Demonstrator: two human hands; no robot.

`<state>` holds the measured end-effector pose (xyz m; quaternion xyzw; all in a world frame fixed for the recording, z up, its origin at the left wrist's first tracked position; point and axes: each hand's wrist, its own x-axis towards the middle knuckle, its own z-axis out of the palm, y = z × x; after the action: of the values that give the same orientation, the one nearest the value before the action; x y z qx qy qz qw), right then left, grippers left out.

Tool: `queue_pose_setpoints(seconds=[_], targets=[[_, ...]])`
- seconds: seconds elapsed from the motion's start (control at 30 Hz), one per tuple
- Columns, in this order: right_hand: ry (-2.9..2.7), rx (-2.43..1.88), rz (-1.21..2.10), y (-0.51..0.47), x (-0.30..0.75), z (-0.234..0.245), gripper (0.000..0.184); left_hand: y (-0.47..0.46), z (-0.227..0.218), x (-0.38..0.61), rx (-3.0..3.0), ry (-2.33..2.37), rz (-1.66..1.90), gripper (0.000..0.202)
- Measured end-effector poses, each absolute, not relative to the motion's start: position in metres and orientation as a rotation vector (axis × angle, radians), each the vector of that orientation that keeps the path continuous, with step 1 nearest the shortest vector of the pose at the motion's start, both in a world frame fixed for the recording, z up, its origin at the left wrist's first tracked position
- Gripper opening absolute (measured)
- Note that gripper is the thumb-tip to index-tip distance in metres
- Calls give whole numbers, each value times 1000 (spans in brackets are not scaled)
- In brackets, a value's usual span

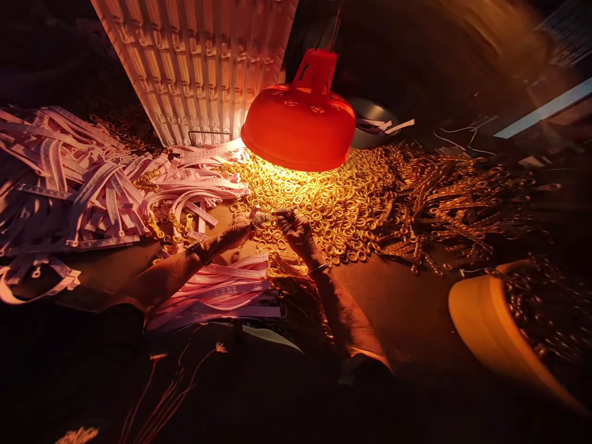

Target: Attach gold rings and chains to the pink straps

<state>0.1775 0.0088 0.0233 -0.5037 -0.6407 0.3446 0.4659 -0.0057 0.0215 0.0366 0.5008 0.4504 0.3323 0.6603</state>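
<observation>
Under an orange hanging lamp (pixel 300 126) lies a wide heap of small golden rings (pixel 333 197). My left hand (pixel 240 229) and my right hand (pixel 296 231) meet at the near edge of that heap, fingertips almost touching. Both are pinched closed over something small that I cannot make out. A bangle sits on my right wrist and a dark band on my left wrist. Under my left forearm rests a bundle of white paper strips (pixel 217 290).
A large tangle of white strips (pixel 69 185) covers the left side. A ribbed white panel (pixel 198 61) stands behind it. Linked golden chains (pixel 462 197) spread to the right. An orange tub (pixel 499 333) holding chains sits at the lower right, a metal bowl (pixel 372 123) behind the lamp.
</observation>
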Motion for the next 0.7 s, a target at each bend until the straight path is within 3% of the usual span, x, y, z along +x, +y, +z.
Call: queue_pose_setpoints(seconds=[0.43, 0.7], targets=[[-1674, -1258, 663, 13, 177, 5, 36, 14, 34, 11, 1156, 1049, 797, 23], [-1532, -1204, 812, 8, 163, 11, 39, 17, 20, 14, 992, 1062, 862, 20]])
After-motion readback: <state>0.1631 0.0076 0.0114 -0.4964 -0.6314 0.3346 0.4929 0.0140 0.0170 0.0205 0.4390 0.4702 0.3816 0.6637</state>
